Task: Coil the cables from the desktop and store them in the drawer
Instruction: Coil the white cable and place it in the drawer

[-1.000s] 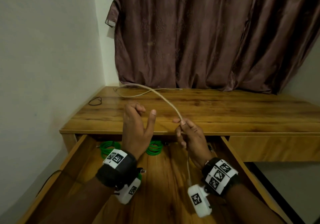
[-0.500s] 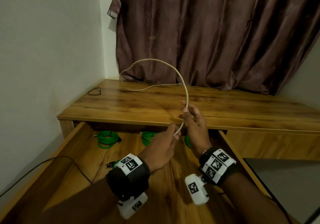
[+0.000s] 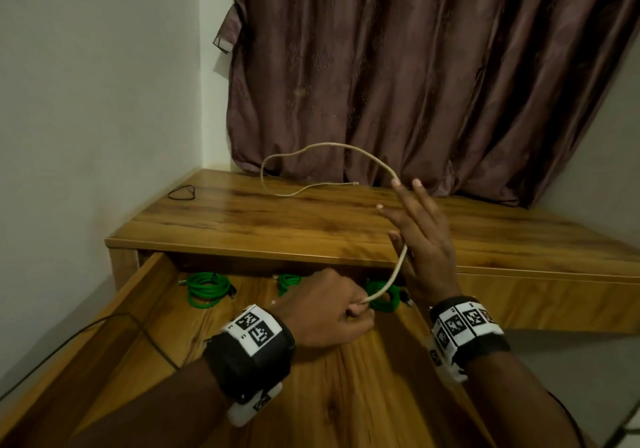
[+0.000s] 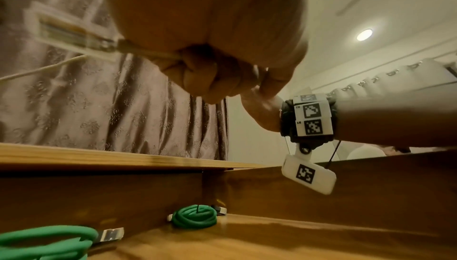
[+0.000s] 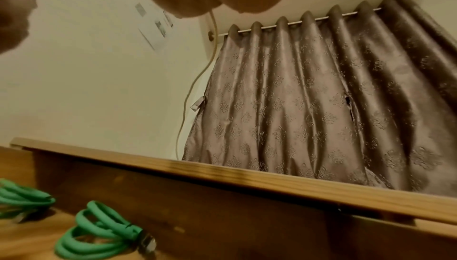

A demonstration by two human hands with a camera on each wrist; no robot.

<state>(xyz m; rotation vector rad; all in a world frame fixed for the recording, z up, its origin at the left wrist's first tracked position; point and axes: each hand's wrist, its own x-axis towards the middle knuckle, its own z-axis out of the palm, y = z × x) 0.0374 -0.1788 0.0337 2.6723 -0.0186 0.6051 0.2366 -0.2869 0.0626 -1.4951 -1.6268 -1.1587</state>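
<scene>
A thin beige cable [image 3: 331, 144] arcs up over the wooden desktop [image 3: 277, 222], and its far end lies on the wood near the curtain. My left hand [image 3: 329, 312] grips the near part of this cable in a fist above the open drawer [image 3: 346, 399]. In the left wrist view the cable's plug [image 4: 64, 32] sticks out of the fist, blurred. My right hand [image 3: 417, 236] is raised over the desk's front edge with fingers straight and spread. The cable runs along its palm side, from thumb to fingertips. In the right wrist view the cable [image 5: 197, 80] trails down from the palm.
Three green coiled cables [image 3: 207, 290] [image 3: 289, 283] [image 3: 382, 297] lie at the back of the drawer. A small black cable [image 3: 181, 193] sits at the desktop's far left. A black wire [image 3: 104, 323] crosses the drawer's left side. A brown curtain [image 3: 415, 84] hangs behind the desk.
My left hand has taken the cable into a fist. My right hand has let go of its pinch, opened and risen along the cable. The loop has lifted higher off the desk.
</scene>
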